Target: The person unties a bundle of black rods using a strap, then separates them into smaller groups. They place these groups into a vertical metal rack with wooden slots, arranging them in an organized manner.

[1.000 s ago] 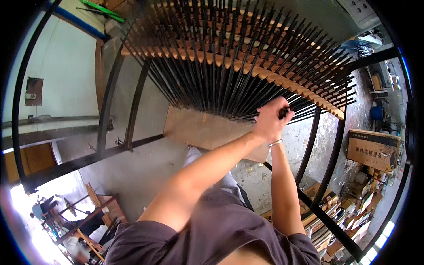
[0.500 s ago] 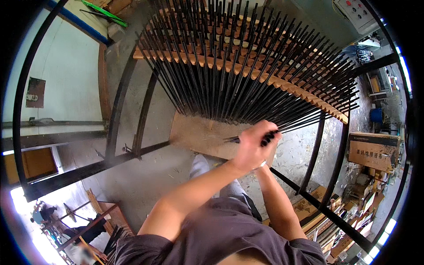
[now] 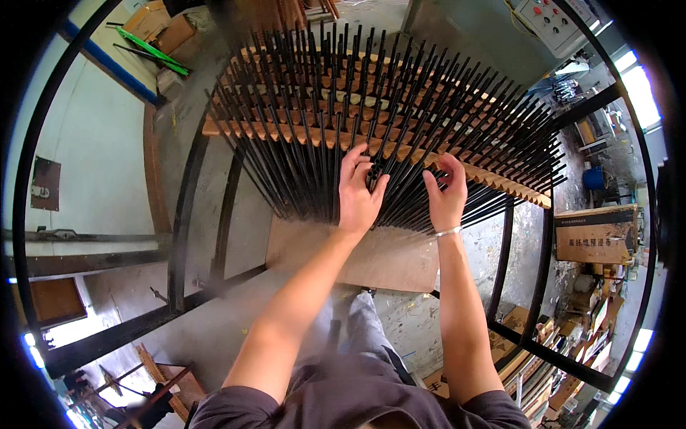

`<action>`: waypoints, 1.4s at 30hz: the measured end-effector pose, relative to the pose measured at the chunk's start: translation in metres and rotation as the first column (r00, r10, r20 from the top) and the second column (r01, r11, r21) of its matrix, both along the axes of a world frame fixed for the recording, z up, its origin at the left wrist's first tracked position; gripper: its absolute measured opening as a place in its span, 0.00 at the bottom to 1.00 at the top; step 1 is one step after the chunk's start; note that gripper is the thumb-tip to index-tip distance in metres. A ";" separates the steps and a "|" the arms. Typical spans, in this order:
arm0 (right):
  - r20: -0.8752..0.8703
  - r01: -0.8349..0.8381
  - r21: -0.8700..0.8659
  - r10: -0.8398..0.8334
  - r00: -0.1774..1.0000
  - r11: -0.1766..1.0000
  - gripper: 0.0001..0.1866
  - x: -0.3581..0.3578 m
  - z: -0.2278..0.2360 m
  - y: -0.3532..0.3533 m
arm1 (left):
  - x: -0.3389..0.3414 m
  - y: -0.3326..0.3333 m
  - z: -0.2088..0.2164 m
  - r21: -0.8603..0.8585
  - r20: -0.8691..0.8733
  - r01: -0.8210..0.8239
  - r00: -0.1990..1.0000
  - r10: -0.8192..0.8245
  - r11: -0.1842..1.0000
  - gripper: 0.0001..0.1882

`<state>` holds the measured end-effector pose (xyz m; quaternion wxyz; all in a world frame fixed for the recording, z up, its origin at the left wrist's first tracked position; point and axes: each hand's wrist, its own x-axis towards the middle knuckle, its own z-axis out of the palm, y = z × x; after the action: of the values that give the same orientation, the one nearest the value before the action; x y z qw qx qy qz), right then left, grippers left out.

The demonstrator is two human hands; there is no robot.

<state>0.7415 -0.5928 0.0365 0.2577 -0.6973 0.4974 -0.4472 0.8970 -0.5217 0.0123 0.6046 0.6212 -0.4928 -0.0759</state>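
Many thin black rods (image 3: 343, 107) stand in rows in a slatted wooden rack (image 3: 400, 154) on a black metal frame. My left hand (image 3: 359, 191) lies against the rods' near ends with its fingers spread. My right hand (image 3: 447, 193), with a thin band on its wrist, is a little to the right, its fingers apart and curved around the rod tips. A few rod ends show in the small gap between the two hands. Neither hand is seen closed around a rod.
A wooden board (image 3: 357, 250) sits under the rack, above my legs. Curved black frame bars (image 3: 187, 214) run left and right. A cardboard box (image 3: 597, 232) and stacked goods are at the right, a control box (image 3: 550, 18) at the top right, green sticks (image 3: 153, 51) at the top left.
Both hands were bunched together, gripping at the rods' right end. They have moved left and up to the middle of the rack and come apart, with fingers spread.
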 end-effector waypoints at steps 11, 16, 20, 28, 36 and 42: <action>0.064 -0.229 0.162 0.221 0.973 0.960 0.23 0.052 0.000 -0.009 | 0.001 -0.022 0.002 0.103 0.066 -0.075 0.995 0.069 0.992 0.21; 0.092 -0.317 0.165 0.305 0.948 0.934 0.25 0.055 -0.028 0.005 | -0.005 -0.017 0.006 0.114 -0.323 0.054 0.946 -0.015 0.992 0.38; 0.320 -0.443 0.313 0.346 0.882 0.840 0.30 0.056 -0.027 0.037 | -0.005 -0.007 0.014 0.171 -0.264 0.074 0.964 -0.027 0.982 0.27; 0.537 -0.556 0.597 0.227 0.813 0.579 0.25 0.013 -0.092 0.088 | -0.046 0.047 0.017 -0.078 -0.436 0.266 0.857 -0.273 0.961 0.11; 0.396 -0.551 0.623 0.383 0.834 0.555 0.23 0.045 -0.083 0.168 | -0.024 0.104 0.053 0.034 -0.489 0.234 0.852 -0.188 0.972 0.10; 0.300 -0.612 0.499 0.540 0.787 0.614 0.22 0.138 -0.105 0.164 | 0.055 0.106 0.062 0.025 -0.396 0.016 0.918 -0.005 1.000 0.11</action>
<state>0.8797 -0.4292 -0.0688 0.6136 -0.6805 0.3405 -0.2108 0.9521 -0.4159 0.0743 0.6828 0.5985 -0.3627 -0.2099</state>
